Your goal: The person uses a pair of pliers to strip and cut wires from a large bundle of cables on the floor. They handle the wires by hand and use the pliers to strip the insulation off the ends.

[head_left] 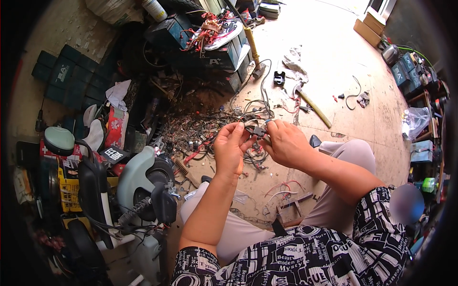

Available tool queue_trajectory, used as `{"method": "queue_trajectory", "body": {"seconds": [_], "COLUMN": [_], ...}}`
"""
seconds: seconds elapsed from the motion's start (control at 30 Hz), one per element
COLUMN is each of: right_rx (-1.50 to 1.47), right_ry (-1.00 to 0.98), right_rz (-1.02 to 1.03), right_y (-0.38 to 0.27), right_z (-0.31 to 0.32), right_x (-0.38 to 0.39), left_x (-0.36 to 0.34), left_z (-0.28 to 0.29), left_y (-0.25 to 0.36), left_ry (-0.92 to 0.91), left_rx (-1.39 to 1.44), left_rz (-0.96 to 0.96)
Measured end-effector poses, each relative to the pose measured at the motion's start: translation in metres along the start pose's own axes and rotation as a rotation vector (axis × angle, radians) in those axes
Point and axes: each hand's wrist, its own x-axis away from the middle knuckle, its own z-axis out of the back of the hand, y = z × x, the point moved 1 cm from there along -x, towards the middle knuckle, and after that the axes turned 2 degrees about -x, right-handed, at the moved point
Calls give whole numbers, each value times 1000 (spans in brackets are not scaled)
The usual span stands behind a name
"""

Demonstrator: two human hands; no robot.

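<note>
My left hand (pixel 232 145) and my right hand (pixel 281 142) meet near the middle of the head view. Both have closed fingers around a small dark object (pixel 255 130), possibly a connector or a tool; I cannot tell which. Thin wires show around it, with a small blue bit beside my right fingers. Beneath and behind my hands lies a tangle of black and red cables (pixel 200 148) with scattered small debris (pixel 181 133).
A light grey-green scooter (pixel 134 186) stands at left, near stacked dark batteries (pixel 69 71). More batteries (pixel 222 64) carry wires at upper middle. A hammer (pixel 315 108) and black plastic piece (pixel 279 78) lie ahead. Boxes (pixel 369 29) and clutter (pixel 420 150) line the right side.
</note>
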Motion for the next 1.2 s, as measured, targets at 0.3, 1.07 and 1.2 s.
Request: {"method": "queue_trajectory", "body": {"seconds": [0.3, 1.07, 1.2], "right_rx": [-85, -151, -48], "right_ry": [-197, -99, -147], "right_rz": [-132, -156, -86], "right_y": [4, 21, 27], "right_z": [-4, -23, -20], "right_x": [2, -4, -1], "left_x": [-1, 4, 4], "left_z": [5, 11, 16], "left_y": [-9, -13, -11], "left_ry": [-15, -9, -38], "left_rx": [-57, -32, -145], "left_rz": [-20, 27, 62]}}
